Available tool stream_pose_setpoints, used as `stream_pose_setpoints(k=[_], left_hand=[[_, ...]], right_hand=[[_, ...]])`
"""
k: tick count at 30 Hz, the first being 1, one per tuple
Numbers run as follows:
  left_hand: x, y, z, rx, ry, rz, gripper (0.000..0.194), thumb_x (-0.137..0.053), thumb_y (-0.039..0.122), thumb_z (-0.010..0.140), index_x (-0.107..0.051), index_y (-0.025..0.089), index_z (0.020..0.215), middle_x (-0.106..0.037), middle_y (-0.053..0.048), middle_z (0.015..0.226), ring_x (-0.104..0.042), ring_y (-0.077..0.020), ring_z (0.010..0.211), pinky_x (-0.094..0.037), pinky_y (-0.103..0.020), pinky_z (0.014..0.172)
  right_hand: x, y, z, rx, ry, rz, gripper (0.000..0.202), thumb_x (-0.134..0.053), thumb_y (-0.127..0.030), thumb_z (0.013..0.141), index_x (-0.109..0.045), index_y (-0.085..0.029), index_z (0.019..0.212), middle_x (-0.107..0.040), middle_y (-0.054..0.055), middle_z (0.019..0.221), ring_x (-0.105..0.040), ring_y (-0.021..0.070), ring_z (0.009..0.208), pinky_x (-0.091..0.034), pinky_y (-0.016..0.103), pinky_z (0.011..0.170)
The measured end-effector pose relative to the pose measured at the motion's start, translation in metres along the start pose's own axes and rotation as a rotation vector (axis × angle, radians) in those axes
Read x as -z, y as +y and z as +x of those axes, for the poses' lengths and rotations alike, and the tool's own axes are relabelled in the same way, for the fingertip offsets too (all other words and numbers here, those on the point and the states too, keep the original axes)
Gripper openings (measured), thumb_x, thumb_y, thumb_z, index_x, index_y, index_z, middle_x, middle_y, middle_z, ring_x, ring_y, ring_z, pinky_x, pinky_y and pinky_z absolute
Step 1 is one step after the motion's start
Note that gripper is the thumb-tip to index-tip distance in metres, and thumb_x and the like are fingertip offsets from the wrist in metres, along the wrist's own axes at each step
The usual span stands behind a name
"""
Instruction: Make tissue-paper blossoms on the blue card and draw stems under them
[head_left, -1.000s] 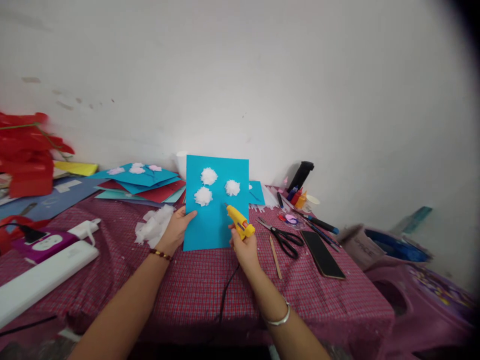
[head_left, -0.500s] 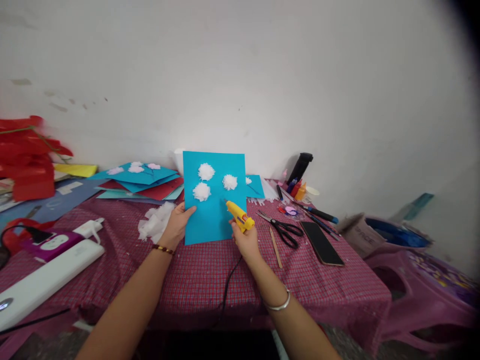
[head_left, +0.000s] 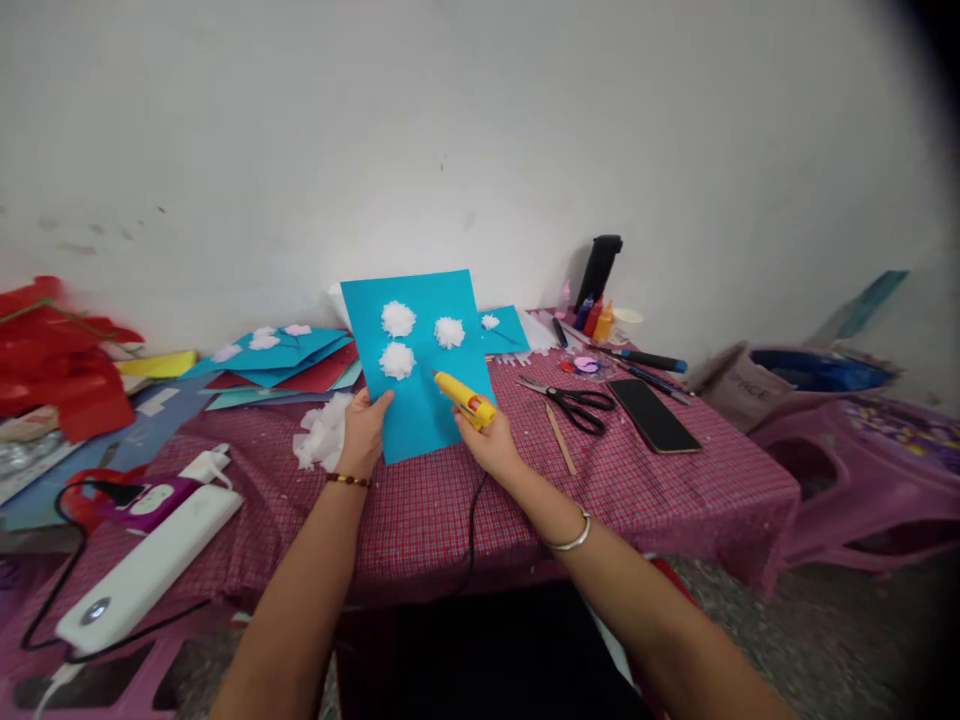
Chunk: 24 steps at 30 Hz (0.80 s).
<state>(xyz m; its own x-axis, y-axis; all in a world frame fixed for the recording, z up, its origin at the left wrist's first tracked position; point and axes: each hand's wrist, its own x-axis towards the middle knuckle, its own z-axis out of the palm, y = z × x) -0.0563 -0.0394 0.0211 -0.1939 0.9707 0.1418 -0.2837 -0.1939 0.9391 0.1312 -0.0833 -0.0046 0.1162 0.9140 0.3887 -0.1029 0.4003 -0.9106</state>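
My left hand (head_left: pixel 365 432) pinches the lower left edge of a blue sheet of card (head_left: pixel 420 425), which stands tilted up in front of me. Three fluffy white paper flowers (head_left: pixel 398 319) sit on its upper half. In my right hand (head_left: pixel 487 437) is a yellow hot glue gun (head_left: pixel 466 399), its nozzle pointing up and left at the card just below the flowers. Whether the tip touches the card I cannot tell. Crumpled white tissue paper (head_left: pixel 319 435) lies beside my left wrist, partly hidden by that hand.
Black-handled scissors (head_left: pixel 577 405), a wooden stick (head_left: pixel 561 440) and a phone (head_left: pixel 652 415) lie at the right on the checked tablecloth (head_left: pixel 420 520). Paint bottles (head_left: pixel 598 318) stand behind them. Stacked cards (head_left: pixel 281 370) and a white power strip (head_left: pixel 150 570) are at the left.
The card has tilted, its top leaning left. The glue gun's nozzle has moved slightly left and up with it. The whole view has shifted a little; both holds stay the same.
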Motion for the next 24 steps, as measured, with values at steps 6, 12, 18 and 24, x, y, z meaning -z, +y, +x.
stream_pose_setpoints(k=[6, 12, 18, 24], left_hand=[[0.000, -0.001, -0.001, -0.040, -0.002, 0.047, 0.043, -0.075, 0.033, 0.063, -0.064, 0.018, 0.102, -0.073, -0.003, 0.099, -0.066, -0.0220, 0.087, -0.053, -0.035, 0.079], [0.003, -0.002, 0.002, -0.054, -0.020, 0.067, 0.040, -0.075, 0.033, 0.064, -0.065, 0.019, 0.100, -0.073, -0.003, 0.100, -0.066, -0.0236, 0.090, -0.053, -0.035, 0.080], [0.004, -0.001, 0.002, -0.054, -0.024, 0.043, 0.035, -0.076, 0.032, 0.063, -0.066, 0.022, 0.096, -0.074, -0.002, 0.096, -0.066, -0.0237, 0.086, -0.053, -0.036, 0.078], [0.004, -0.004, 0.004, -0.097, 0.028, -0.004, 0.036, -0.076, 0.031, 0.063, -0.067, 0.020, 0.095, -0.073, -0.003, 0.096, -0.066, -0.0234, 0.085, -0.052, -0.036, 0.079]], right_hand=[[-0.011, -0.001, 0.006, 0.028, 0.017, 0.015, 0.023, -0.062, -0.032, 0.075, -0.060, -0.018, 0.093, -0.067, 0.001, 0.081, -0.059, 0.0143, 0.064, -0.048, 0.025, 0.061], [-0.027, -0.010, 0.028, 0.024, 0.067, -0.013, 0.025, -0.063, -0.034, 0.074, -0.063, -0.019, 0.093, -0.066, 0.000, 0.075, -0.058, 0.0149, 0.063, -0.047, 0.024, 0.059], [-0.039, -0.019, 0.045, 0.028, 0.103, -0.079, 0.024, -0.063, -0.034, 0.074, -0.064, -0.019, 0.092, -0.065, 0.000, 0.070, -0.060, 0.0178, 0.066, -0.047, 0.025, 0.056], [-0.020, -0.013, 0.034, -0.012, 0.094, -0.159, 0.026, -0.061, -0.035, 0.074, -0.063, -0.016, 0.092, -0.064, 0.002, 0.070, -0.060, 0.0193, 0.067, -0.046, 0.027, 0.057]])
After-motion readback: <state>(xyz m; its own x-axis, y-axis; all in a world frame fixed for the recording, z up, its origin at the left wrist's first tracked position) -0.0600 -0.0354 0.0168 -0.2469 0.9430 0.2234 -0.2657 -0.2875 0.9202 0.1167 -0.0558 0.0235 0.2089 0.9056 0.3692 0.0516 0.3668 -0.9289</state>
